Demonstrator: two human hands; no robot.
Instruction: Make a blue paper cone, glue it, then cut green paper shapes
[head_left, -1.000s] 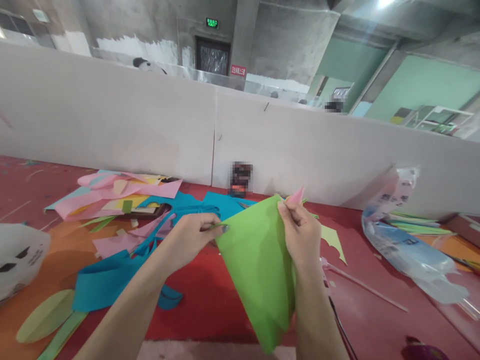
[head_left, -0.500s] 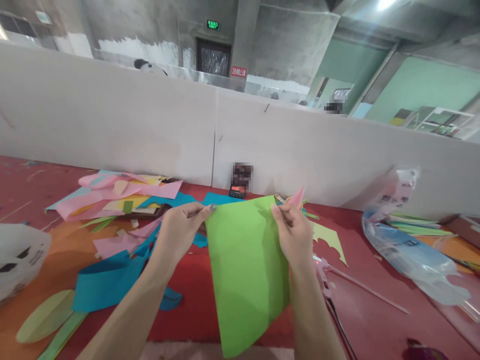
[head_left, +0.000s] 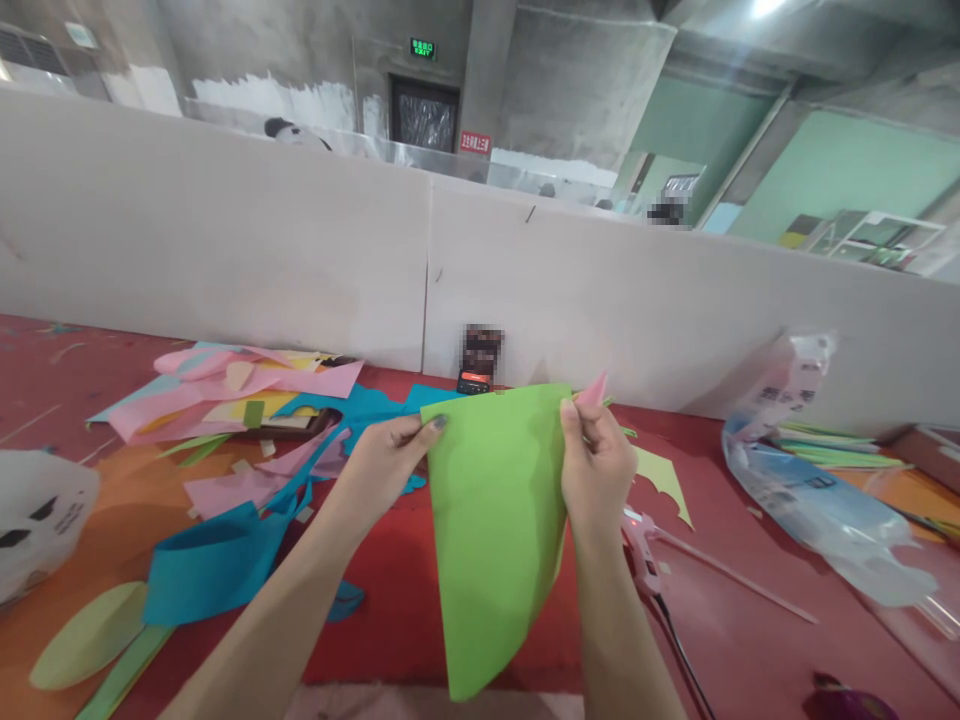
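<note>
A sheet of bright green paper [head_left: 495, 530] hangs upright between my two hands over the red table. My left hand [head_left: 390, 470] pinches its upper left corner between thumb and finger. On the right edge, near the top, my right hand [head_left: 596, 460] grips the sheet with closed fingers. The paper bows along its right side, and its lower edge runs in a slanting curve. Just behind my right fingers a pink paper point [head_left: 595, 388] sticks up; whether it touches them I cannot tell.
Blue paper strips [head_left: 210, 565] and pink scraps [head_left: 247, 400] lie on the left, with a green leaf-shaped piece [head_left: 90, 635]. On the right are a pink glue gun [head_left: 643, 555] with its cord and a clear plastic bag [head_left: 817, 500]. A phone [head_left: 480, 355] leans against the white partition [head_left: 637, 310].
Both hands have shifted slightly to the right with the green paper. Its right side has curved backward, so the sheet looks narrower toward the bottom.
</note>
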